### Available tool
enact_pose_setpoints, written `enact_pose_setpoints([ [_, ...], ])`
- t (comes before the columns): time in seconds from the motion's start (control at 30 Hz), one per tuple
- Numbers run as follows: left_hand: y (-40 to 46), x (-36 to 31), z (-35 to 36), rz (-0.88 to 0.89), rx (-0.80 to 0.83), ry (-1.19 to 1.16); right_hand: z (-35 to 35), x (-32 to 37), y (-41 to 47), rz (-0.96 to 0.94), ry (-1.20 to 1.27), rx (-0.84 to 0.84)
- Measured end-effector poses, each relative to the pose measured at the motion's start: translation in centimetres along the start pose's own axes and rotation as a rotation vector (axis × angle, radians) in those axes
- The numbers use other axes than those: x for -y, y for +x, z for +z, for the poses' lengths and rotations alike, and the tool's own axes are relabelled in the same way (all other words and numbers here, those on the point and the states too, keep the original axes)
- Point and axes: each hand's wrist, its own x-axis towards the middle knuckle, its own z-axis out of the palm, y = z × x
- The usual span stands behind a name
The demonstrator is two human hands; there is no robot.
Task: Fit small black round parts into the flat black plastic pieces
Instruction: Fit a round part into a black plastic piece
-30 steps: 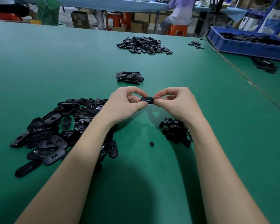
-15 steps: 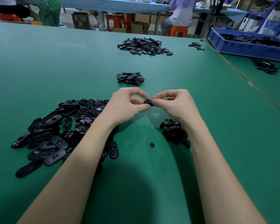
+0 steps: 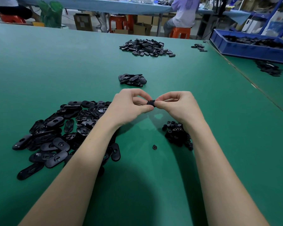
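So, both hands met above the green table [image 3: 72, 62] at mid-frame: left hand [image 3: 129, 106] and right hand [image 3: 180, 106] each pinched the same flat black piece [image 3: 151, 103] between thumb and curled forefinger, holding it off the surface (mostly hidden by fingertips, so whether a round part sat in it couldn't be told). Pile of unfitted flat pieces [image 3: 55, 132] lay at 9 o'clock from the hands, partly under the left forearm. Heap of small round parts [image 3: 176, 134] sat at 5 o'clock, just under the right wrist, with one stray round part [image 3: 154, 147] alone at 6 o'clock. Small stack [image 3: 131, 79] lay at 12 o'clock, near; bigger pile [image 3: 147, 47] further out, same direction. Blue bin [image 3: 245, 49] at 2 o'clock.
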Motion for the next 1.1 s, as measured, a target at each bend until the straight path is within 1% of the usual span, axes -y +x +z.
enact_pose_setpoints([
  [0.13,0.0,0.0,0.2,-0.009,0.013,-0.023,-0.2,-0.2,0.1,0.037,-0.020,0.009],
  [0.3,-0.1,-0.3,-0.3,-0.041,0.056,-0.124,-1.0,-0.5,0.1,0.082,0.094,0.095],
  [0.4,-0.1,-0.5,-0.4,-0.086,0.074,-0.239,-1.2,-0.6,0.0,0.069,0.149,0.159],
  [0.53,-0.1,-0.7,0.1,-0.094,0.020,-0.339,-0.9,-0.4,0.0,0.016,0.150,0.132],
  [0.67,-0.1,-0.5,-0.1,-0.097,0.013,-0.340,-0.7,-0.2,0.1,-0.023,0.114,0.136],
  [0.83,-0.1,-0.5,0.0,-0.107,-0.002,-0.329,-0.4,-0.1,0.2,-0.005,0.080,0.127],
  [1.1,-0.1,-0.6,0.3,-0.118,-0.011,-0.290,0.1,-0.7,0.7,-0.016,0.056,0.055],
])
